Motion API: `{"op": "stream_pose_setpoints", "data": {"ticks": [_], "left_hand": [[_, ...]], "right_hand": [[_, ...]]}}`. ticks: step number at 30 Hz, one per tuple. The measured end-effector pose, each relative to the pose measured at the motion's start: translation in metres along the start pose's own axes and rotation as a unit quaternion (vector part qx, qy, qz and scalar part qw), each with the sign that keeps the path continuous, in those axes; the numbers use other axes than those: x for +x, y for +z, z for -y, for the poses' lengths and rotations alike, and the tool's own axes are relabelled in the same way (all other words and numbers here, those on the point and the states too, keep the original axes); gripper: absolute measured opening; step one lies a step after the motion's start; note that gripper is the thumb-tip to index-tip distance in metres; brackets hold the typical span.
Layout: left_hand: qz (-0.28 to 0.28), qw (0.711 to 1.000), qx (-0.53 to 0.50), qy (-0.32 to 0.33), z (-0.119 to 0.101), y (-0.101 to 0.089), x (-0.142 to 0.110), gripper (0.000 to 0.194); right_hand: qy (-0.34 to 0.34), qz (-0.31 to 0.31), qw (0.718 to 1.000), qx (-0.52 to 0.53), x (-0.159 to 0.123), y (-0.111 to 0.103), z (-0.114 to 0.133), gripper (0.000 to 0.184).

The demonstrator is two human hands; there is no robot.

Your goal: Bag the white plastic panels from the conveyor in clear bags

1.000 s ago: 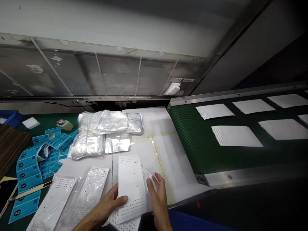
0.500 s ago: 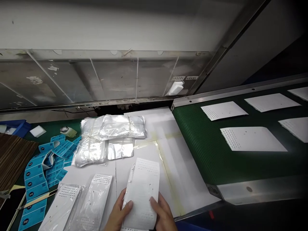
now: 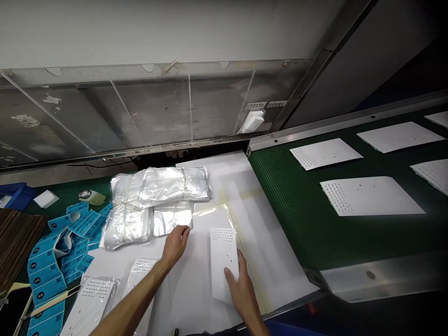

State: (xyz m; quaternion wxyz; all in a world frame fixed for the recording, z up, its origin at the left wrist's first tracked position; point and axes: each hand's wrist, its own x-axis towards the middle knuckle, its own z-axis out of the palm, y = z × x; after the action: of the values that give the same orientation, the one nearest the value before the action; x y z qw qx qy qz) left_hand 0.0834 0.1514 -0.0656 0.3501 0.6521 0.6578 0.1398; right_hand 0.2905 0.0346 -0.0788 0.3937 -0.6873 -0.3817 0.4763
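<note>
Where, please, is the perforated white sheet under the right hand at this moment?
In the head view, the perforated white sheet lies right of centre on the white work surface, beneath the right hand, left of the green conveyor belt.

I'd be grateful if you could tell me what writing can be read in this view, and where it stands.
Two white stickers on the clear panel: too small to read.
Blue tags: printed marks and codes, too blurred to read.
Nothing else legible.
</note>
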Motion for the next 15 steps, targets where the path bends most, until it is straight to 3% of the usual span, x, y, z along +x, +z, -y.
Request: {"op": "stream_pose_setpoints", "data": {"ticks": [3,6,10,15], "left_hand": [[0.019,0.994,0.103,0.004,0.014,-0.007,0.048,0.026],[0.045,0.983,0.180,0.010,0.023,-0.009,0.067,0.025],[0.062,0.971,0.229,0.039,0.028,-0.012,0.066,0.024],[0.051,0.966,0.247,0.057,0.028,-0.014,0.058,0.024]], "right_hand": [[-0.064,0.017,0.968,-0.242,0.008,-0.001,-0.027,0.059],[-0.090,0.030,0.914,-0.395,0.008,0.004,-0.042,0.063],[-0.127,0.079,0.884,-0.442,0.008,0.001,-0.040,0.069],[-0.160,0.102,0.903,-0.386,0.015,-0.011,-0.029,0.065]]}}
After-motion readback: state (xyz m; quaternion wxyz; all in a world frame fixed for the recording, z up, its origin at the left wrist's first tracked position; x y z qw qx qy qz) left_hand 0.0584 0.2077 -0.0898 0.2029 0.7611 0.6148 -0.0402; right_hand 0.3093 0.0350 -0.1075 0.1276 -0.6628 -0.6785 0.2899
